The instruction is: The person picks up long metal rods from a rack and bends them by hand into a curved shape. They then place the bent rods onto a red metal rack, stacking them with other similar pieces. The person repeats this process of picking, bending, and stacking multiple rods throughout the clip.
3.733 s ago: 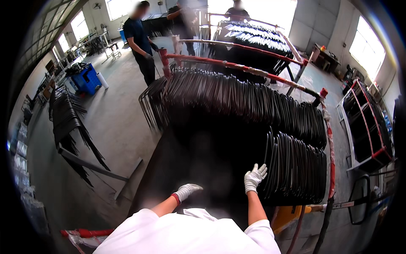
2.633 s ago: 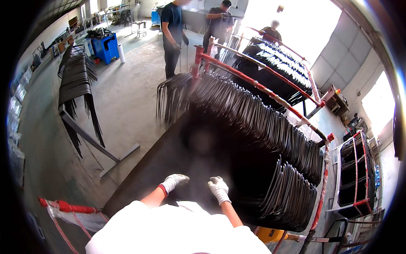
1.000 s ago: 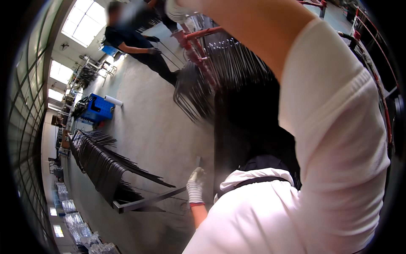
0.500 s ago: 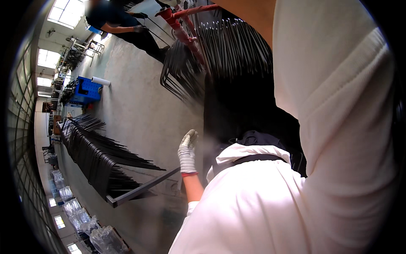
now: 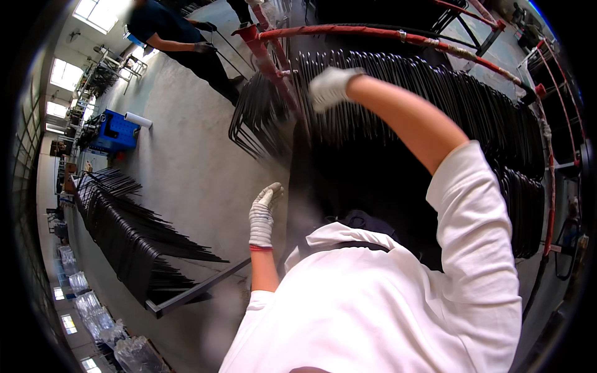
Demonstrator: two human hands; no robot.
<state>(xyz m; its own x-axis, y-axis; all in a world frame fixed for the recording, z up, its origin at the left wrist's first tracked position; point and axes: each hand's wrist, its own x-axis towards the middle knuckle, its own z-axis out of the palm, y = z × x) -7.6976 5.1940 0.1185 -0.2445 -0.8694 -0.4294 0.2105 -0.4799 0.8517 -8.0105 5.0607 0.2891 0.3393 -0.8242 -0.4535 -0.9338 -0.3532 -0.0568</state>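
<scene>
My left hand (image 5: 265, 211), in a whitish knit glove with a red cuff, hangs over the floor beside my body. Its fingers are stretched out with nothing in them. Higher up, my right hand (image 5: 333, 88), gloved alike, reaches over the left end of a long row of black bent metal rods (image 5: 429, 93). Motion smears its fingers, and whether it touches a rod cannot be made out. A smaller bunch of bent black rods (image 5: 255, 118) stands just left of that row.
A red-wrapped rack rail (image 5: 373, 33) runs above the rods, with a red post (image 5: 267, 62) at its left. Lower left stands a rack of black rods (image 5: 118, 224) with a grey bar (image 5: 199, 288). Beyond are a blue cart (image 5: 115, 132) and a co-worker (image 5: 180, 43) holding thin rods.
My right arm has swung away from close before the camera, and its hand now shows over the rod row. My left hand stays outstretched. The view has shifted slightly right.
</scene>
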